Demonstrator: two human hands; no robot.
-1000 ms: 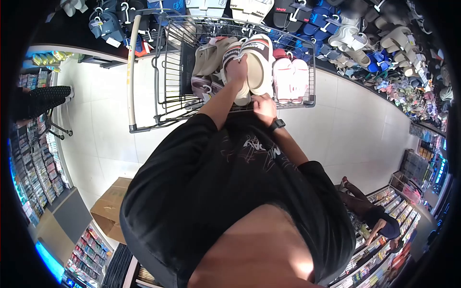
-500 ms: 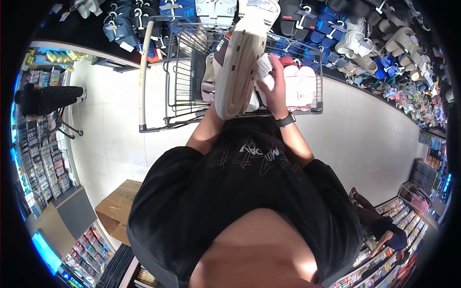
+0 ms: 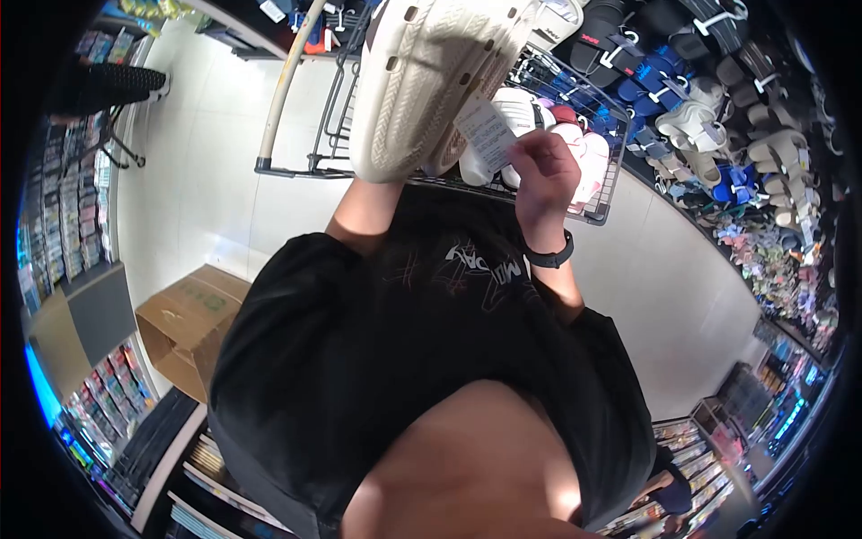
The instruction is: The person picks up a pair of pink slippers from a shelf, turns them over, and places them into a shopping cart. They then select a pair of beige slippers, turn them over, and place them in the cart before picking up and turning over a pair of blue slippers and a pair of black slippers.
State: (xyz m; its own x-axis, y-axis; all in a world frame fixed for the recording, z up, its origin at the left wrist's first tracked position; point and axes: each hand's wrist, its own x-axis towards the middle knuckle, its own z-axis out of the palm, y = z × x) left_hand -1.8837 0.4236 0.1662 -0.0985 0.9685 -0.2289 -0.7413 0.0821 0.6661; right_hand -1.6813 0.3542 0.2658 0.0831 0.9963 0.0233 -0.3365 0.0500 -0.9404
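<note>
A pair of off-white slippers (image 3: 417,94) is held up close to me, patterned soles facing me. My left forearm (image 3: 366,216) runs up behind them; the slippers hide that hand and its fingers, and they rest on its side. My right hand (image 3: 546,175) pinches the edge of a white printed tag (image 3: 486,135) that hangs beside the soles. Behind lies the wire shopping cart (image 3: 597,211), holding several pairs of footwear. White and pink slippers (image 3: 588,162) in it are close to my right hand.
Racks of hanging slippers (image 3: 691,126) line the far and right sides. The cart's pale handle (image 3: 285,94) is at left. A cardboard box (image 3: 193,310) stands on the floor at lower left. One person (image 3: 126,85) is at far left, another (image 3: 669,490) at lower right.
The slippers have come closer to me and turned, showing more of both soles. My right hand has shifted right and now pinches the tag. The view has swung slightly.
</note>
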